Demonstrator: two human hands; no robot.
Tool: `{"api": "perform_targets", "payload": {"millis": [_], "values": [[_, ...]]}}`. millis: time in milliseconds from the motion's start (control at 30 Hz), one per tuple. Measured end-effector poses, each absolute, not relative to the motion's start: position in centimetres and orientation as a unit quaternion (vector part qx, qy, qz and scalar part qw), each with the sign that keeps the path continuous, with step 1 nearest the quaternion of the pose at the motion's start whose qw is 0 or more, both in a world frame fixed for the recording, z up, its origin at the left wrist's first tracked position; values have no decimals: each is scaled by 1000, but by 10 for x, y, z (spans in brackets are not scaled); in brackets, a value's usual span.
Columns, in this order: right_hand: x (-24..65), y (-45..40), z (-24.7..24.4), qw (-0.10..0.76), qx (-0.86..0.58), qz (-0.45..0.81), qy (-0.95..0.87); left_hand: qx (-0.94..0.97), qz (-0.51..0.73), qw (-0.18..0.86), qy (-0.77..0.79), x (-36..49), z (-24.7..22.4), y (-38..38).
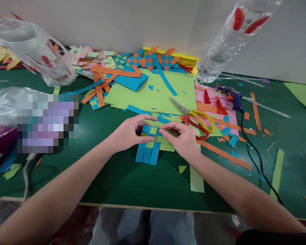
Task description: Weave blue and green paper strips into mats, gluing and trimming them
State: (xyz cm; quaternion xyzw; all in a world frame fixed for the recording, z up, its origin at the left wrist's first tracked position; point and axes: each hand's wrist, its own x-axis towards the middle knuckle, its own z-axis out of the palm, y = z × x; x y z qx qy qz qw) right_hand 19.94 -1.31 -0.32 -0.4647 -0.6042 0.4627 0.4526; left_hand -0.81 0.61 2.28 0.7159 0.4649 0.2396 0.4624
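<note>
Had a woven paper piece (153,130) of blue and light-green strips at the centre of the frame, between the two hands, loose blue ends (148,156) pointing toward the bottom edge. Pinched its upper right corner with the right hand (182,137), thumb and forefinger tips together at a blue strip. Set the left hand (124,134) around its left side, thumb laid across the checked face and pointing right, forefinger arched near the top edge, the two spread apart with the weave between. Could not tell the grip of the left fingers behind the paper.

Had scissors (185,111) with red and yellow handles just beside the right hand, blades toward the upper left. Saw light-green sheets (148,93) above the hands, and blue-and-orange woven shapes (148,62) farther up on the green table (112,192). Noted a glue gun (236,101) near a pink sheet (234,119) at right, a clear bottle (228,44) at upper right, and a plastic bag (46,51) at upper left.
</note>
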Motion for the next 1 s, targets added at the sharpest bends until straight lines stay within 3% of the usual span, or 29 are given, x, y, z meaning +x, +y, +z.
{"api": "perform_targets", "payload": {"millis": [367, 767, 1000], "values": [[202, -13, 2, 453, -478, 440, -610, 645, 282, 497, 508, -14, 25, 10], [203, -9, -7, 438, -387, 606, -540, 569, 303, 606, 466, -11, 29, 6], [205, -8, 3, 402, -346, 624, -574, 551, 294, 659, 420, -14, 28, 4]]}}
